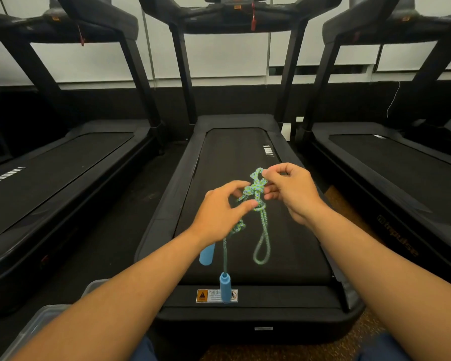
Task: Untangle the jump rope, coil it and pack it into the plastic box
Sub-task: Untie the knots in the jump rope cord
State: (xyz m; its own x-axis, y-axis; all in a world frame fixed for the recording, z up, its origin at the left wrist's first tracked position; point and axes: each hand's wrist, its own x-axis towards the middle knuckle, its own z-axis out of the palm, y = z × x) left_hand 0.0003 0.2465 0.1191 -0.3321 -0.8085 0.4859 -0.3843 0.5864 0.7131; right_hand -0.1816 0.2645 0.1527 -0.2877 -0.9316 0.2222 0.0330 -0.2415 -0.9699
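- Green-and-blue braided cord is what I see from the head view: the jump rope (255, 191) is bunched in a knot held up between my two hands, above the belt of the middle treadmill (235, 152).
- My right hand (292, 191) pinches a loop at the top of the knot between thumb and forefinger; the other fingers are curled loosely beside the tangle.
- My left hand (219, 212) is half open, thumb and fingertips touching the lower part of the knot, pinching a strand rather than gripping it whole.
- Below my fingers a long loop hangs free, and two blue handles (225, 286) dangle under my left wrist.
- The plastic box (39, 324) sits low by my left forearm, well apart from the rope.
- I judge the untangling barely begun. To do it well I should loosen the knot by spreading it, not pulling the ends, then feed one handle back through the slack loop.
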